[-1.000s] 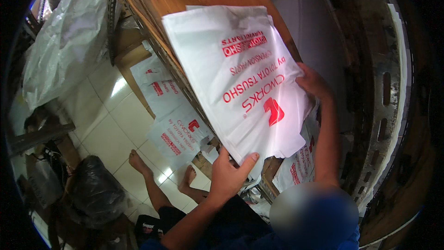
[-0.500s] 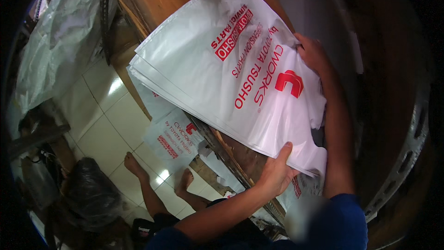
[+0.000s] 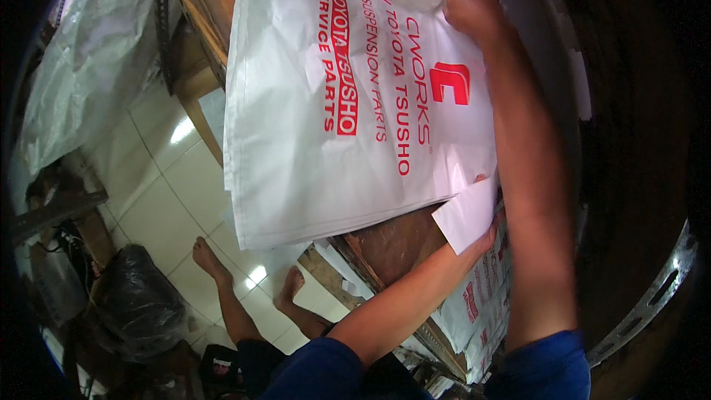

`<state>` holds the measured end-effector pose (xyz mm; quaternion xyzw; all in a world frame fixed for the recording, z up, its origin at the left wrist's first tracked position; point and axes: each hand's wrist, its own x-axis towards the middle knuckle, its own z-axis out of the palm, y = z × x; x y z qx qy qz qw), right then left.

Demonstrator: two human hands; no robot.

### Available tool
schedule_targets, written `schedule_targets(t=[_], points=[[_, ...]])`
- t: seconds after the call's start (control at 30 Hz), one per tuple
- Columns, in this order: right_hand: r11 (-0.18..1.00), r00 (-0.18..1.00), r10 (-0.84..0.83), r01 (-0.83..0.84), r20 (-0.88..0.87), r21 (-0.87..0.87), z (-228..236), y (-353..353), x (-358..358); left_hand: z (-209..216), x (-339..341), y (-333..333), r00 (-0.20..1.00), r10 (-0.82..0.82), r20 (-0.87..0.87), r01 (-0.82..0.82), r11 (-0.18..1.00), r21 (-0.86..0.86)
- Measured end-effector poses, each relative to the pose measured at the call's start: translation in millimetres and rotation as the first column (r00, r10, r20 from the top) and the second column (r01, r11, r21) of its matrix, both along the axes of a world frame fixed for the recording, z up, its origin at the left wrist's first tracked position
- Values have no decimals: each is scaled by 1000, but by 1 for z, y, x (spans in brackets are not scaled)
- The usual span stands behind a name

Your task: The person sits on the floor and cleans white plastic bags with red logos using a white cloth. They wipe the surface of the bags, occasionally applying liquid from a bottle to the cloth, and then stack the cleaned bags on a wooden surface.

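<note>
A stack of white plastic bags (image 3: 296, 170) with red print and a red emblem lies spread over the wooden table, its near left corner reaching past the table's edge. At the stack's far right corner is my right hand (image 3: 470, 7), its fingers apart and resting on the plastic. My left hand (image 3: 487, 235) grips the near right end of the bags, where a white flap (image 3: 466, 216) folds over and hides most of the fingers. One fingertip shows above that flap.
More printed white bags (image 3: 474, 304) lie below my left forearm. The wooden table (image 3: 392, 241) has a rough edge. Clear plastic sheeting (image 3: 92, 52) hangs at the left, above a dark wrapped bundle (image 3: 141, 304). A perforated metal strip (image 3: 659, 296) stands at the right.
The bags have turned and spread flatter, shifting away and to the left. My right hand has moved farther away and its fingers have loosened. My left hand has moved right, under a folded flap.
</note>
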<state>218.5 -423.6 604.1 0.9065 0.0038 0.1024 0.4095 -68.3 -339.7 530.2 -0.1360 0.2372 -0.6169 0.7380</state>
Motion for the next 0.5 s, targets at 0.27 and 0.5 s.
schedule_targets(t=[0.27,0.5], points=[[686,909,-370,406,-190,604,26,65,-132,-11,-19,17,940,-117,322,25,961,276],[431,873,-362,469,-328,771,-10,-14,-239,30,-8,145,-180,-142,973,-460,887,44]])
